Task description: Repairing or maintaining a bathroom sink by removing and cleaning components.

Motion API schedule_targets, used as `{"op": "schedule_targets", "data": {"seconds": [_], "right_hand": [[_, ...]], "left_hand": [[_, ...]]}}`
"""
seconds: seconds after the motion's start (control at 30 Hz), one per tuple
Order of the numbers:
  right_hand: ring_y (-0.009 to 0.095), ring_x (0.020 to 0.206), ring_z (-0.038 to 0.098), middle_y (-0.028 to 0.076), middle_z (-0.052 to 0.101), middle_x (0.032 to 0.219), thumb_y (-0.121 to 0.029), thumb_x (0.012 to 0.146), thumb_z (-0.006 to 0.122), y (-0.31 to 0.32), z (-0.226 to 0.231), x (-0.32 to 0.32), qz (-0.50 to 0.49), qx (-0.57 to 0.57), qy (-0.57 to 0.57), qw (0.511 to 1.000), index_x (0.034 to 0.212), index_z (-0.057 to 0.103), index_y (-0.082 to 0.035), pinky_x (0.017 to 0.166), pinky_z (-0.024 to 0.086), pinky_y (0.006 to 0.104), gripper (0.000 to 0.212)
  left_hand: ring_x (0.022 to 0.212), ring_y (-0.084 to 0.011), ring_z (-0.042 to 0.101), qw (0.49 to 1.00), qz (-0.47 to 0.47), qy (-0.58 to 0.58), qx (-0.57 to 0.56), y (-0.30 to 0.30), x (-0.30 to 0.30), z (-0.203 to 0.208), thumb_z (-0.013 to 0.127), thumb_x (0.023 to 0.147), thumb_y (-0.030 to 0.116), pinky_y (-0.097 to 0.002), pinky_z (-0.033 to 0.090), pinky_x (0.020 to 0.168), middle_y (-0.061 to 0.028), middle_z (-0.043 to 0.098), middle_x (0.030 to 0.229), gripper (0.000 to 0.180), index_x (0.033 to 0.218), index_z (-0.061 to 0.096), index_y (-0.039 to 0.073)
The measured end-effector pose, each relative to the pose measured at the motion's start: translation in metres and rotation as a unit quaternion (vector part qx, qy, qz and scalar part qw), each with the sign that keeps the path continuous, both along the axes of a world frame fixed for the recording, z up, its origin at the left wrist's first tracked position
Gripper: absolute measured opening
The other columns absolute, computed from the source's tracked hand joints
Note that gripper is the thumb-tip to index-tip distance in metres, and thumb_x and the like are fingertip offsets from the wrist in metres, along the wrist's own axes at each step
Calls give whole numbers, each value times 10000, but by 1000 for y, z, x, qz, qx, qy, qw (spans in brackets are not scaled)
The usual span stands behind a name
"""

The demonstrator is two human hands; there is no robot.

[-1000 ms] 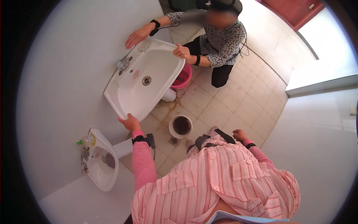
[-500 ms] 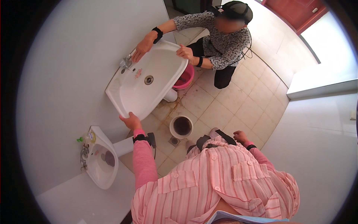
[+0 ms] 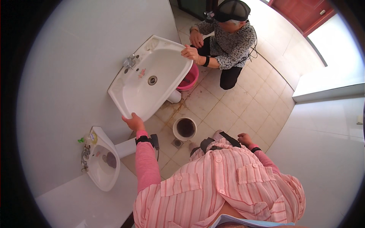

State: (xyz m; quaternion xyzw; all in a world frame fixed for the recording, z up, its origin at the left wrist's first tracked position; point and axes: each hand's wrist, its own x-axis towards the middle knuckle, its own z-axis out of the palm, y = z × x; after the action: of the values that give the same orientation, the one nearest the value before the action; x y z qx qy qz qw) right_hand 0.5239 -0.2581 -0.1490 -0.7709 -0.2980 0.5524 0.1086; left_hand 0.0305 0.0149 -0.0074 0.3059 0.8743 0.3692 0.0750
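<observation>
A large white washbasin (image 3: 167, 70) stands against the wall on a pedestal, with a metal tap (image 3: 129, 61) at its wall side and a round drain in its bowl. My left hand (image 3: 134, 122) grips the basin's near end, thumb over the rim and the other fingers partly hidden along the edge. Beside my right thigh, my right hand (image 3: 245, 140) hangs with loosely bent fingers and nothing visible in it. Opposite me, a crouching person (image 3: 230, 40) rests one hand (image 3: 191, 53) on the basin's far right rim; their other hand (image 3: 196, 38) is off it.
A white bucket of dark liquid (image 3: 185, 129) stands on the tiled floor before my feet, near a floor drain (image 3: 177, 143). Behind the basin's pedestal is a pink bucket (image 3: 189, 79). A smaller washbasin (image 3: 100, 167) with a bottle (image 3: 90, 138) is at my left.
The other person has drawn one hand back from near the tap toward their body and leaned away slightly. Both my hands stay where they were.
</observation>
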Motion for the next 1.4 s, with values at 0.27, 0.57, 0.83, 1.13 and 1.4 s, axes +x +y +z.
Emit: {"op": "schedule_targets", "data": {"seconds": [0.27, 0.57, 0.83, 1.13, 1.4], "right_hand": [[173, 470, 557, 108, 609, 630, -57, 683, 520, -3, -1, -6, -41, 36, -4, 998, 935, 617, 15, 444, 450, 290, 279], [184, 625, 618, 134, 631, 754, -58, 697, 542, 0, 1, -5, 19, 5, -19, 1000, 1002, 586, 26, 494, 493, 282, 320], [187, 642, 621, 136, 635, 783, -60, 703, 537, -2, -3, -5, 17, -6, -14, 1000, 1023, 578, 24, 505, 497, 285, 334], [194, 642, 626, 143, 638, 778, -60, 691, 535, -1, 1, -7, 17, -7, -12, 1000, 1017, 583, 24, 514, 499, 286, 340], [189, 458, 557, 123, 595, 594, -55, 675, 512, -5, -6, -9, -19, 48, -17, 999, 927, 619, 19, 438, 446, 308, 283]], "left_hand": [[968, -395, 531, 1000, 0, 7, -11, -1, 6, 8, 529, 760, 207, -432, 419, 838, -255, 518, 1104, 632, 1298, 249, 29], [973, -384, 534, 1000, 3, 0, -18, -1, 4, 5, 531, 753, 196, -423, 420, 847, -244, 519, 1110, 625, 1295, 265, 39], [980, -377, 534, 1000, 3, -2, 0, 0, 4, 3, 529, 749, 188, -413, 420, 853, -239, 516, 1120, 625, 1296, 268, 37], [989, -378, 528, 1000, -1, -5, 7, 0, 2, 2, 529, 752, 183, -407, 416, 863, -244, 507, 1129, 628, 1295, 259, 20], [994, -382, 522, 1000, -1, -16, 7, 0, 1, 1, 543, 735, 209, -406, 409, 863, -243, 503, 1134, 639, 1283, 279, 13]]}}
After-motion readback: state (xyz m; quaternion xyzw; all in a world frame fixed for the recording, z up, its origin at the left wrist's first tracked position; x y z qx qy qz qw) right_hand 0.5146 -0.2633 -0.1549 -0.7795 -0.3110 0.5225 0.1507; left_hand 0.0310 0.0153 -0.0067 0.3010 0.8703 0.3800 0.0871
